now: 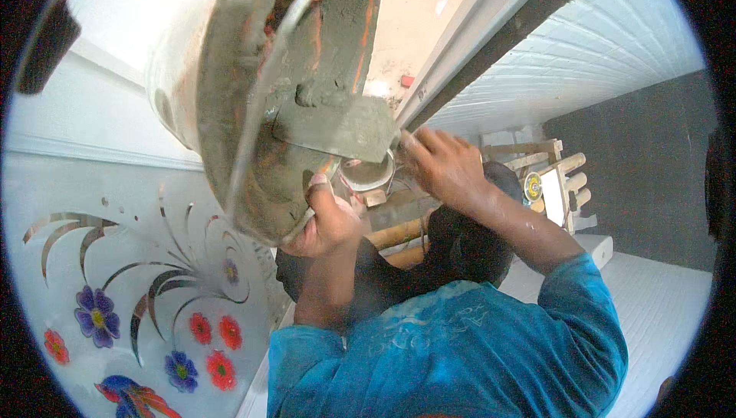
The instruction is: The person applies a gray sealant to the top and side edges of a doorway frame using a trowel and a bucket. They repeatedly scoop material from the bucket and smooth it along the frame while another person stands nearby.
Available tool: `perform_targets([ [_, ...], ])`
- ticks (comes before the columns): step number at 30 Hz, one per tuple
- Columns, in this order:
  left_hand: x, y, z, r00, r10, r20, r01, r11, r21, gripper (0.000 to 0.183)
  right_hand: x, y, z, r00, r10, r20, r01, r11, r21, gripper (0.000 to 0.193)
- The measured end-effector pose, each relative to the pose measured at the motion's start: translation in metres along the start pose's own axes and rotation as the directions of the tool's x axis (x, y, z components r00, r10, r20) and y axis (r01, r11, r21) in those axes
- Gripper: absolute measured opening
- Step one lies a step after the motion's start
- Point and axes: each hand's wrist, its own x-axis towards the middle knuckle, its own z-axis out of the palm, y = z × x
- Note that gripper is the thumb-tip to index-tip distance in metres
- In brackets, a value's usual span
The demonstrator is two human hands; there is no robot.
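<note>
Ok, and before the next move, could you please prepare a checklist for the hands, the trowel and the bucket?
1. Left hand gripping the rim of the bucket: ok.
2. Right hand holding the trowel: ok.
3. Trowel blade in front of the bucket's mouth: ok.
4. Bucket upright: not ok, it is tilted.
5. Blade clean: not ok, grey mortar coats it.
6. Mortar depth inside the bucket: cannot tell.
</note>
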Motion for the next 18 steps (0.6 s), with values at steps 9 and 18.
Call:
perform_targets([
  [9, -0.004, -0.011, 0.008, 0.783, -0.581, -0.223, 0.413, 0.753, -0.512, 0.045, 0.049, 0.076, -0.046, 0.911, -0.043, -0.410, -0.089, 0.951, -0.297, 0.031],
  [18, 0.028, -0.027, 0.019, 0.660, -0.752, -0.004, 0.643, 0.568, -0.514, 0.090, 0.082, 0.165, -0.300, 0.591, -0.371, -0.716, -0.149, 0.823, -0.549, 0.022],
])
